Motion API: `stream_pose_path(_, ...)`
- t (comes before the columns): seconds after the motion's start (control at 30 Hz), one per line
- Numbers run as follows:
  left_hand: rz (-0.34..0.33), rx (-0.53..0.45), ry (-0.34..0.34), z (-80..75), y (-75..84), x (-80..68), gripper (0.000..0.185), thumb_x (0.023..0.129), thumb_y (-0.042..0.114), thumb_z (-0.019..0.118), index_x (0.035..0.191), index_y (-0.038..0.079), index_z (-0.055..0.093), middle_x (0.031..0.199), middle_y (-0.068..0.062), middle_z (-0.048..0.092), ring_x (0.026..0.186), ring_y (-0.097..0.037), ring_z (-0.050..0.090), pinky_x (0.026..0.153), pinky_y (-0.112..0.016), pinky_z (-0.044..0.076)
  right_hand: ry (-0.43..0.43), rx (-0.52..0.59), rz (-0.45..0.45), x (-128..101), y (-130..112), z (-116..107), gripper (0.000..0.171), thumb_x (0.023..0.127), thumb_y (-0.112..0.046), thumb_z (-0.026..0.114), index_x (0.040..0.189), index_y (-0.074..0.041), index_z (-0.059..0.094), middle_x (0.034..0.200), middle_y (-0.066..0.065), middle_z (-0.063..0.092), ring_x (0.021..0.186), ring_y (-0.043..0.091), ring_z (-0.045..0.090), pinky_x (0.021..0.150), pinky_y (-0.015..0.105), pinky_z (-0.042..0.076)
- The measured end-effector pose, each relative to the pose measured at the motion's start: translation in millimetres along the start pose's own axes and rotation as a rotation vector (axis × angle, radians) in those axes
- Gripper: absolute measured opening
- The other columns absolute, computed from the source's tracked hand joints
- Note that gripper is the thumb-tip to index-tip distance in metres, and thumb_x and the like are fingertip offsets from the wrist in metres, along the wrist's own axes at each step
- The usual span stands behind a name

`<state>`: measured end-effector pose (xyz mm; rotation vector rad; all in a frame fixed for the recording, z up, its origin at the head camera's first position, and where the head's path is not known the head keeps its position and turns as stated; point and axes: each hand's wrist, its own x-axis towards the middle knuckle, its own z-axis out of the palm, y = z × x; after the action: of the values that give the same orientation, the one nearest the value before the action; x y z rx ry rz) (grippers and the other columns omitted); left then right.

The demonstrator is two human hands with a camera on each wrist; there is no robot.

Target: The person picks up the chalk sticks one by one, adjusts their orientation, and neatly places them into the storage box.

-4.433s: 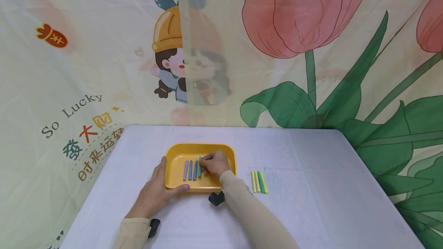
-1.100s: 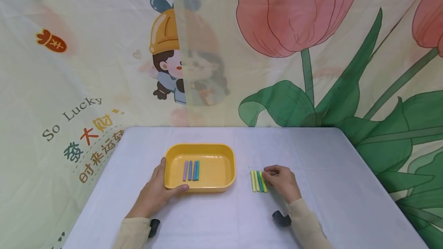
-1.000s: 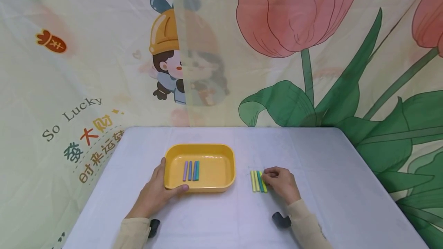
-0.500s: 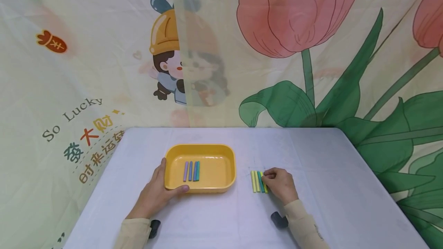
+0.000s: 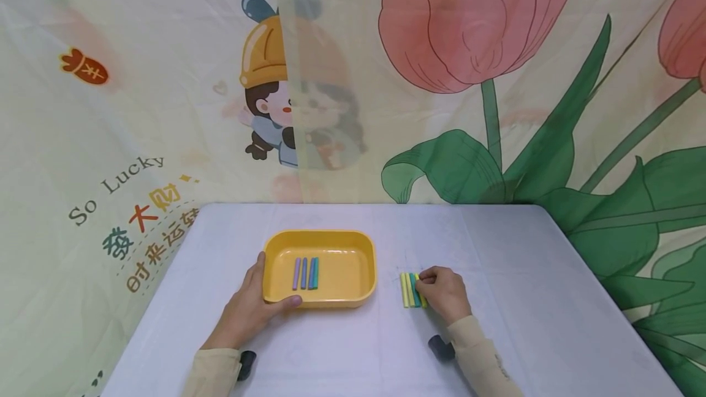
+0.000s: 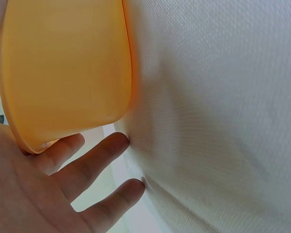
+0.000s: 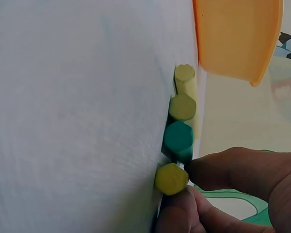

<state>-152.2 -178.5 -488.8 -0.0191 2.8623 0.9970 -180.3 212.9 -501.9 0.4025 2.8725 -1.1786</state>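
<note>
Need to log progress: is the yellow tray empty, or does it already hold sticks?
Not empty. The yellow tray holds four sticks lying side by side on its floor: one purple, two blue, one teal.

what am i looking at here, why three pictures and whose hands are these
No machine here: a person wears three cameras, one on the head and one on each wrist. The head view shows a white table. The left hand holds the rim of a yellow tray with four chalk sticks inside. The right hand pinches the rightmost of four sticks on the table. The left wrist view shows the tray's underside, the right wrist view the stick ends close up.
</note>
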Motion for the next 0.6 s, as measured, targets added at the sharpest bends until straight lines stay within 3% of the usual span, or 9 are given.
stream_pose_path(0.6,0.003,0.005,0.004,0.9,-1.2,0.4,0.136,0.075,0.079,0.069,0.162,0.014,-0.014,0.167,-0.019,0.013,0.143,-0.048,0.033,0.112,-0.064,0.034,-0.007,-0.024,-0.023,4.6,0.3,-1.8,0.015,0.087,-0.015,0.076,0.094,-0.001,0.076,0.082,0.005,0.07,0.073,0.017,0.063,0.06,0.03,0.055)
